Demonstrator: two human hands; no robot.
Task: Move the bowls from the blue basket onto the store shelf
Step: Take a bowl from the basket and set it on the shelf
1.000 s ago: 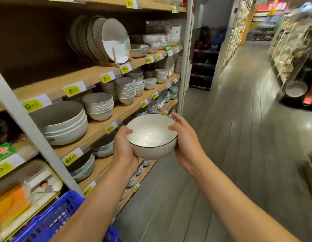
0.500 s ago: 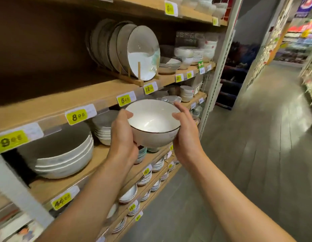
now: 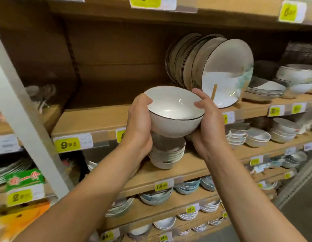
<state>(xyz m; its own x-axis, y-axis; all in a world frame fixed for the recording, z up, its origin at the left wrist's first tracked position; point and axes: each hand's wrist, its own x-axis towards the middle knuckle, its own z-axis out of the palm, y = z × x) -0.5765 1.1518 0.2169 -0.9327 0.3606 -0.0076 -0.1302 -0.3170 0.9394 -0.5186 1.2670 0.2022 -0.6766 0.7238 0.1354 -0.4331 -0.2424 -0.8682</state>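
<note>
glossy white ceramic bowl with thin dark rim [image 3: 172,110], tilted toward 10 o'clock, left hand [image 3: 139,123] and right hand [image 3: 208,123] cupping its sides, wooden store shelf [image 3: 92,117] behind

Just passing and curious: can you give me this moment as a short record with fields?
Place: store shelf of dishes
Held thing: white bowl with dark rim
Left hand: grips the bowl's left side
Right hand: grips its right side
Bowl's position: in the air before the shelf, not set down
To its right: upright plates
Below it: stack of bowls

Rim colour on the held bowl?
Thin black line on a white bowl, clearest in the head view.
</note>
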